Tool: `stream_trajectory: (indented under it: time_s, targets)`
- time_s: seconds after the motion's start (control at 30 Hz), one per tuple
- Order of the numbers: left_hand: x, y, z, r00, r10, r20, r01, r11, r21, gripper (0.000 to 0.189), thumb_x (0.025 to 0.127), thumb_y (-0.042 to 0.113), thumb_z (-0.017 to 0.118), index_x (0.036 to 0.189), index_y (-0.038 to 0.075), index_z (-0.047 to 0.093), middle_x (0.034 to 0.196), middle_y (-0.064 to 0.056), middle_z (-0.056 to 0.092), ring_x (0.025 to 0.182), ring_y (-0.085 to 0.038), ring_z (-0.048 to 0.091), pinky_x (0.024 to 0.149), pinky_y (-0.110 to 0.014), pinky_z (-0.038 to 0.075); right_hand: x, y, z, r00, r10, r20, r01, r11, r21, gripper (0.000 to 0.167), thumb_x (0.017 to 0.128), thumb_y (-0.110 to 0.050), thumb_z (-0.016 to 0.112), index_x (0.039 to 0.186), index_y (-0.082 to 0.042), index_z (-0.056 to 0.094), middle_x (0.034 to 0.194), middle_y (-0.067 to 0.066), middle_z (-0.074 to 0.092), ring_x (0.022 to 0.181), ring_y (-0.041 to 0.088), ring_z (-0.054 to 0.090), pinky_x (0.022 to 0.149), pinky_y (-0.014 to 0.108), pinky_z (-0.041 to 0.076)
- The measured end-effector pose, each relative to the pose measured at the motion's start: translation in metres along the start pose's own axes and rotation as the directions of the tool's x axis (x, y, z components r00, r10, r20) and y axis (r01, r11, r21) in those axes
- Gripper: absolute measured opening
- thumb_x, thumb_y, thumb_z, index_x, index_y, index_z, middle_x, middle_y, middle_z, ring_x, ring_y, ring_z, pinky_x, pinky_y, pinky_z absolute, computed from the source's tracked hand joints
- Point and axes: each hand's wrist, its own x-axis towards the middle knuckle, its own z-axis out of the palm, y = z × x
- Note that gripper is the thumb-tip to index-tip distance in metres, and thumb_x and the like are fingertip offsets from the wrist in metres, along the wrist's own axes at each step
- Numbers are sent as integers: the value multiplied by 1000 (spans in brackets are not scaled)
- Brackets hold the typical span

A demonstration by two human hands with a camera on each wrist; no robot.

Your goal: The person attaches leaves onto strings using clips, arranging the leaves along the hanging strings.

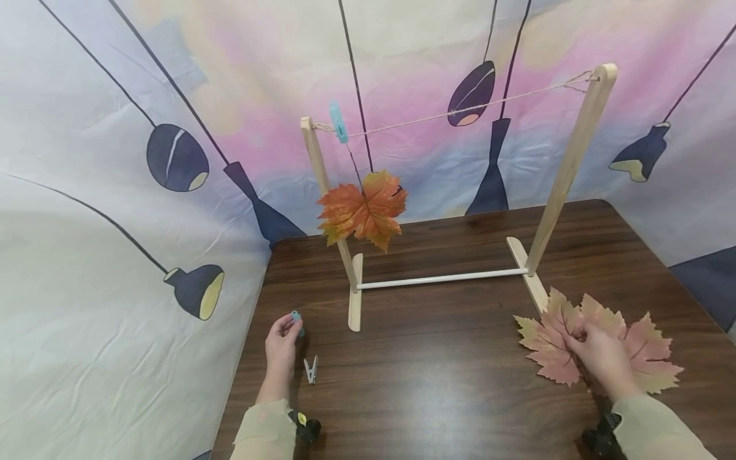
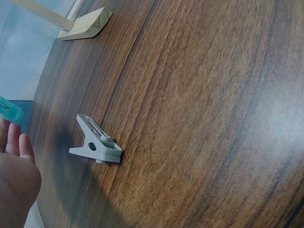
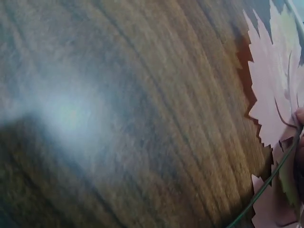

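Near the table's left side my left hand pinches a blue clothespin between thumb and fingers. Beside that hand a grey clothespin lies on the table; it fills the middle of the left wrist view. On the right, my right hand pinches a pinkish-green artificial maple leaf near its base. A second such leaf lies beside it, partly hidden by the hand. In the right wrist view a green stem trails from the held leaf.
A wooden frame stands at the back, with a left post, a right post and a white bottom rod. From its string an orange leaf hangs by a light blue clothespin. A printed cloth backs the table.
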Motion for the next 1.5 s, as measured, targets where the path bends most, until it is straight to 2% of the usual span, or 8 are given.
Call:
stream_trajectory:
  time_s: [0.13,0.43,0.57,0.77,0.87,1.07,1.27,1.5]
  targets:
    - [-1,0,-1,1000,-1,-6,1,1000,3,46,92,29,60,128,2,48,120,-9,49,102,-15,46,81,-18,41,0,-1,2,1000,20,-22,-20,1000,12,13,88,-11,60,81,-3,53,66,5,49,60,21,43,51,32,34]
    - [-1,-5,-3,1000,17,-16,-16,1000,15,45,92,30,60,126,2,50,117,-9,51,100,-16,48,81,-23,42,6,-6,5,981,189,-46,-185,980,72,12,91,-10,52,88,2,52,69,9,48,62,26,46,45,32,36]
    - [-1,-4,-4,1000,20,-3,-20,1000,15,45,92,31,59,126,3,49,118,-9,51,101,-15,47,80,-22,42,8,-2,2,968,249,-34,-245,965,93,17,92,-13,48,93,4,52,73,13,52,64,27,48,47,35,39]
    - [-2,-3,-3,1000,16,-2,-16,1000,16,45,92,31,60,126,3,49,119,-10,51,102,-16,47,81,-22,42,10,4,-12,931,363,-31,-355,922,152,27,92,-15,43,92,10,54,77,21,57,69,32,50,53,35,37]
    - [-2,-4,-2,1000,17,-9,-16,1000,11,43,92,28,60,125,2,50,117,-10,51,100,-16,48,78,-19,42,11,2,-12,929,368,-51,-352,915,196,30,94,-16,45,93,12,56,79,24,58,71,33,51,54,34,38]
    - [-2,-4,-1,1000,9,-8,-9,1000,-10,42,92,26,61,124,3,50,116,-9,51,99,-16,48,77,-19,42,5,5,-6,957,267,-109,-241,948,209,32,94,-19,52,103,12,55,85,24,61,72,30,55,56,33,40]
    - [-2,-3,-1,1000,15,-15,-15,1000,-12,41,92,25,61,124,2,50,116,-9,51,100,-16,48,77,-18,42,2,16,-7,995,46,-84,-34,989,143,33,93,-17,59,106,13,55,87,23,60,76,35,57,61,45,45]
    - [1,-2,1,1000,24,-13,-24,1000,-15,40,91,24,62,124,2,51,115,-9,52,99,-16,48,76,-15,43,3,28,-17,989,-147,-2,147,989,31,17,84,-6,67,95,7,61,89,22,60,83,42,57,69,56,44]
